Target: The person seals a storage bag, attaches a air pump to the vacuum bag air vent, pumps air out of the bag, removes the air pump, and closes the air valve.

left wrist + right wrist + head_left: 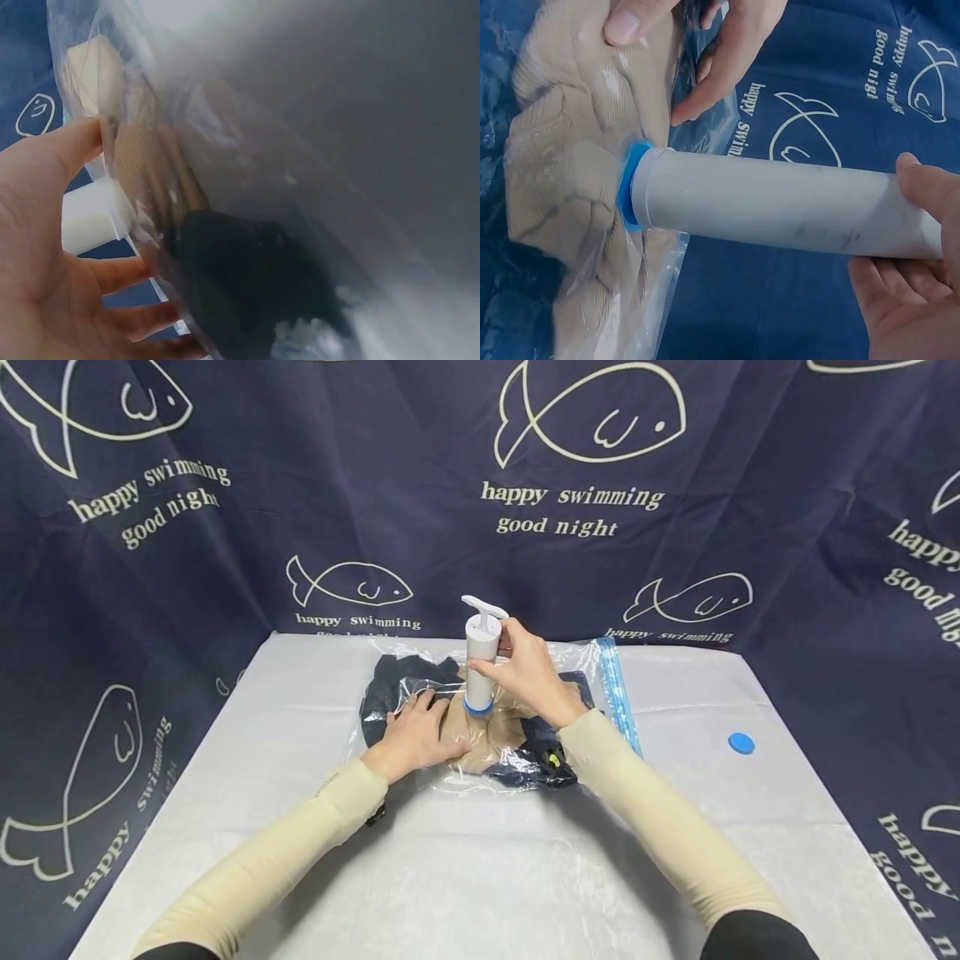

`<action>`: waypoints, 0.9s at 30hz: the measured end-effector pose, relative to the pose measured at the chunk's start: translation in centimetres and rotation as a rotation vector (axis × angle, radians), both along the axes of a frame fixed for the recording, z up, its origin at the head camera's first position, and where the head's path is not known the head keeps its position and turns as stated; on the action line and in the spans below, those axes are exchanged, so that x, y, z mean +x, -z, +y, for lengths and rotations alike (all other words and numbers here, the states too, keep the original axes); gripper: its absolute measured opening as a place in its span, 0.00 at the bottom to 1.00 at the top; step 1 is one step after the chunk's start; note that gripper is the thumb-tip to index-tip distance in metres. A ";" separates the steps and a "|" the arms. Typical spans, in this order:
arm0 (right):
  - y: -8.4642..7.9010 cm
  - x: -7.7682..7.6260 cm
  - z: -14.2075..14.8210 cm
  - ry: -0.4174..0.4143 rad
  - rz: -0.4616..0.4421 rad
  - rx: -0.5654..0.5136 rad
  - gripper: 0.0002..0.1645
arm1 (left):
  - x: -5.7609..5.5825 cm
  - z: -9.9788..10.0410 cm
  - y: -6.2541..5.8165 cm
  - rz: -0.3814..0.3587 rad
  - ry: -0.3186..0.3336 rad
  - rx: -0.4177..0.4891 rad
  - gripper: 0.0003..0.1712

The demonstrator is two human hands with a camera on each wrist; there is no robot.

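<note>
A white hand pump [481, 672] stands upright on a clear vacuum storage bag [435, 782], its base on the bag's blue valve [632, 185]. Beige ribbed clothing [577, 165] and dark clothing [393, 689] lie inside the bag. My right hand [532, 672] grips the upper part of the pump's barrel, just under the raised T-shaped handle [484, 607]. To the left of the pump, my left hand [417, 732] rests on the bag with fingers spread; in the left wrist view its fingertips touch the film.
A round blue cap [741, 743] lies on the white-covered table [480, 877], right of the bag. The bag's blue zip edge [618, 693] runs along its right side. Dark blue curtains [450, 468] with fish drawings hang behind and at both sides.
</note>
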State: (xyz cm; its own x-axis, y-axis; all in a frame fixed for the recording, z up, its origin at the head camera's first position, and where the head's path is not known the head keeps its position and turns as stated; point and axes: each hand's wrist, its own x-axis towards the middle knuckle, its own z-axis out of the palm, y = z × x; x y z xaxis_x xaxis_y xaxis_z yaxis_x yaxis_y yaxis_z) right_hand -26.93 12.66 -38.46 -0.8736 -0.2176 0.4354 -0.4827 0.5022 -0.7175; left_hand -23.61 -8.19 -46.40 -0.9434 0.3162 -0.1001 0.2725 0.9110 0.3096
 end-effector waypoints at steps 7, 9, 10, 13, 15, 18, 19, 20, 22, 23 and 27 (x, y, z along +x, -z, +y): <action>-0.2 -0.3 0.2 -0.021 -0.011 -0.013 0.31 | -1.1 0.9 -1.6 0.002 0.002 0.050 0.59; -0.2 -0.3 0.3 -0.022 -0.009 -0.012 0.31 | -1.6 1.4 -2.0 0.036 0.023 0.109 0.60; -0.2 -0.3 0.3 -0.021 -0.007 -0.016 0.31 | -1.8 1.7 -2.1 0.057 0.036 0.152 0.59; -0.2 -0.3 0.4 -0.014 -0.001 -0.020 0.31 | -2.5 2.4 -2.2 0.123 0.059 0.302 0.57; -0.2 -0.2 0.5 -0.010 -0.003 -0.017 0.32 | -3.0 3.0 -2.1 0.156 0.054 0.412 0.53; -0.2 -0.2 0.5 -0.009 -0.010 -0.011 0.32 | -3.5 3.7 -2.0 0.187 0.027 0.584 0.50; -0.3 -0.2 0.5 -0.008 -0.014 -0.008 0.32 | -3.7 3.9 -1.9 0.193 0.021 0.633 0.49; -0.3 -0.2 0.5 -0.009 -0.019 -0.010 0.32 | -3.8 4.1 -1.8 0.197 0.016 0.674 0.48; -0.4 -0.2 0.5 -0.009 -0.034 -0.018 0.33 | -4.0 4.4 -1.6 0.194 0.017 0.743 0.49; -0.4 -0.3 0.5 -0.010 -0.045 -0.021 0.33 | -4.0 4.5 -1.6 0.193 0.019 0.761 0.49; -0.8 -0.2 0.7 -0.053 -0.076 -0.013 0.36 | -3.9 4.8 -1.4 0.206 0.039 0.750 0.39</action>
State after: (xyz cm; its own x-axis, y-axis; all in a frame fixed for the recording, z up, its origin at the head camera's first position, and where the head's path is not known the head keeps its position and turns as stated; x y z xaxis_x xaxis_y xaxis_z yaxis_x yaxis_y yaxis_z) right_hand -27.10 13.39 -37.64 -0.8917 -0.2587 0.3714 -0.4520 0.4677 -0.7596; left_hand -27.50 -3.44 -45.02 -0.9065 0.2633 0.3300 0.4191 0.4665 0.7789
